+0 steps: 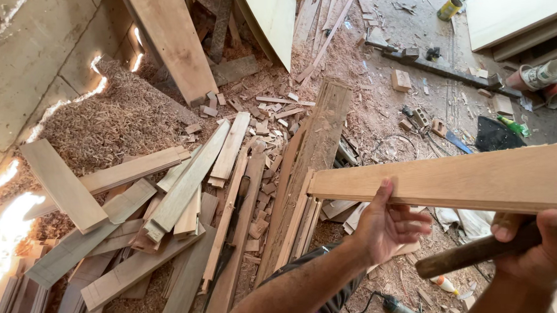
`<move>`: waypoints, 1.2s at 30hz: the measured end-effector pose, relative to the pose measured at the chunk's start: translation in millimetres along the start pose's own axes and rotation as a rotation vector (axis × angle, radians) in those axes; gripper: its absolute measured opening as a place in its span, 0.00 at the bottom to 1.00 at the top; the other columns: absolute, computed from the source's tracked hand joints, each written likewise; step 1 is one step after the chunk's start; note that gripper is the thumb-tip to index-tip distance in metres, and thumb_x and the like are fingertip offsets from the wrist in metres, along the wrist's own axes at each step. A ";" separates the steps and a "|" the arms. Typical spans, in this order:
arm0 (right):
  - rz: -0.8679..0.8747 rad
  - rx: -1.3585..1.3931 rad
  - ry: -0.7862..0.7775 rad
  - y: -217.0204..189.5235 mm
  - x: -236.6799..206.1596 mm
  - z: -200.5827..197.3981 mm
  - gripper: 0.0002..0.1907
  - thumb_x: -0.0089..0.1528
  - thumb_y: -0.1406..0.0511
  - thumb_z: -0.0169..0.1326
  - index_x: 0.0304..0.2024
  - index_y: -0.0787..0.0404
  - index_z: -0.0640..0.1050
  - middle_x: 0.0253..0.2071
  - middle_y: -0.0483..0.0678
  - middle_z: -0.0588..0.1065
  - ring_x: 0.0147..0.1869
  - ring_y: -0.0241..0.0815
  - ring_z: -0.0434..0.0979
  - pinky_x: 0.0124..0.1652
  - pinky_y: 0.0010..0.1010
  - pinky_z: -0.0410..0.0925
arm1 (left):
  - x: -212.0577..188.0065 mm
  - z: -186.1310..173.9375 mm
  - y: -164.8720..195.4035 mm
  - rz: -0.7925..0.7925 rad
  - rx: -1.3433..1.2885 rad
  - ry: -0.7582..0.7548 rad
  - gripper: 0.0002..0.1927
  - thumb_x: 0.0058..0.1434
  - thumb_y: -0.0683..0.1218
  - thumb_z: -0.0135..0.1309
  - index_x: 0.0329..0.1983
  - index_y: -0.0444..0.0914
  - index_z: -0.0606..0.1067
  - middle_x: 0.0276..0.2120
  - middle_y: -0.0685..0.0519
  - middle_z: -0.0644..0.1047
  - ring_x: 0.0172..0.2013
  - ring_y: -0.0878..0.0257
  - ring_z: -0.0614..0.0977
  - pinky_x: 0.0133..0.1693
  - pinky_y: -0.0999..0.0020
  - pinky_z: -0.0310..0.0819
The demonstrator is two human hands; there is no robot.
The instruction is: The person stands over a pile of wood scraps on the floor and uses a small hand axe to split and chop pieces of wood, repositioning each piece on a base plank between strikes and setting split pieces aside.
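My left hand (388, 225) grips the lower edge of a long light wooden board (450, 178), thumb against its face, and holds it up level above the floor. The board runs from the middle of the view out past the right edge. My right hand (540, 251) is closed around a dark wooden handle (466, 257) just below the board's right part. The handle points down and to the left. Whatever head the handle carries is hidden behind my hand and the board.
Several cut planks and offcuts (185, 190) are piled on the floor at left and centre, beside a heap of wood shavings (119, 117). A power tool (399, 310) with its cord lies at the bottom. Panels (511, 19) and cans stand at the top right.
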State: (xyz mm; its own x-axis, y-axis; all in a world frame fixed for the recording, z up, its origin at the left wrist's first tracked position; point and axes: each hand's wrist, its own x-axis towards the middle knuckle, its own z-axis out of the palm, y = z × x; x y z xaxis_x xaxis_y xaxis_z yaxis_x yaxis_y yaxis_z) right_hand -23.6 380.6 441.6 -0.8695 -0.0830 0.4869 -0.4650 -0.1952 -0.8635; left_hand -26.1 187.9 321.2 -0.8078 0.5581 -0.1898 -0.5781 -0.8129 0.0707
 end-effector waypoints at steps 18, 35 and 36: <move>0.104 -0.945 -0.090 -89.2 121.3 140.2 0.14 0.68 0.63 0.64 0.40 0.69 0.78 0.32 0.58 0.79 0.21 0.39 0.77 0.23 0.30 0.68 | -21.4 62.6 145.6 0.975 1.705 -0.115 0.41 0.55 0.41 0.64 0.68 0.37 0.56 0.50 0.40 0.69 0.49 0.49 0.78 0.43 0.50 0.86; -0.167 -1.753 -0.181 -152.6 165.8 145.1 0.17 0.64 0.63 0.64 0.45 0.71 0.77 0.33 0.58 0.78 0.24 0.44 0.78 0.30 0.35 0.71 | -4.1 57.0 151.7 1.004 1.660 -0.070 0.38 0.54 0.39 0.63 0.65 0.35 0.58 0.50 0.41 0.71 0.49 0.46 0.78 0.46 0.50 0.84; -0.181 -1.745 -0.156 -153.2 166.1 147.1 0.17 0.64 0.63 0.64 0.45 0.71 0.77 0.33 0.58 0.78 0.24 0.44 0.78 0.30 0.35 0.72 | -3.4 56.5 151.2 1.013 1.655 -0.081 0.37 0.54 0.39 0.63 0.64 0.35 0.58 0.50 0.41 0.71 0.50 0.46 0.79 0.47 0.51 0.85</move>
State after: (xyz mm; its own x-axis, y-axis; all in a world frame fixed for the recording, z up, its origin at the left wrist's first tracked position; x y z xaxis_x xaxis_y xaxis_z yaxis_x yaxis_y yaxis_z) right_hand -72.3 252.9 674.1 -0.8171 -0.2851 0.5010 -0.2551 0.9582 0.1293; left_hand -117.3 72.5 387.8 -0.8332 0.1017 0.5435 0.5526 0.1221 0.8244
